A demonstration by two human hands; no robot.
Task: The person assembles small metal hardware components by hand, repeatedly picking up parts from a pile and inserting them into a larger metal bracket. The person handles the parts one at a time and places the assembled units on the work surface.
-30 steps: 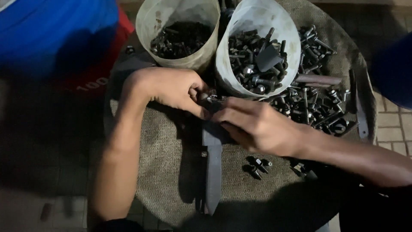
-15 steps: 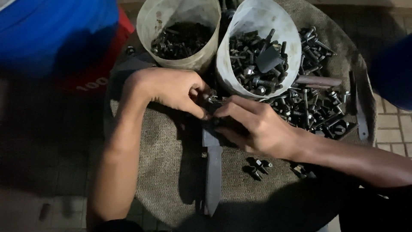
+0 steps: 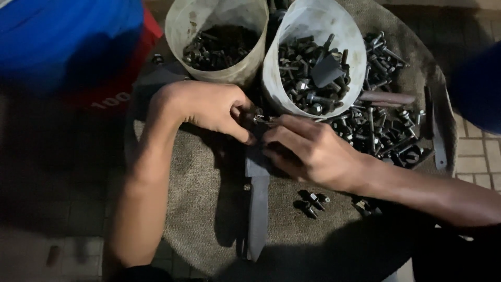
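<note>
The small metal part (image 3: 259,119) pinched between the two hands is mostly covered by fingers (image 3: 241,133), too small and dark to identify. The flat dark metal blade-like bar (image 3: 258,209) disappears under the right hand (image 3: 313,154) at its upper end. The blue plastic drum (image 3: 62,36) and both pale cut-open plastic containers (image 3: 180,23) run off the top edge.

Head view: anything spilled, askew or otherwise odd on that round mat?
A few bolts lie loose on the mat, apart from the big pile by the right cup. The left hand and right hand meet over a flat dark bar.
</note>
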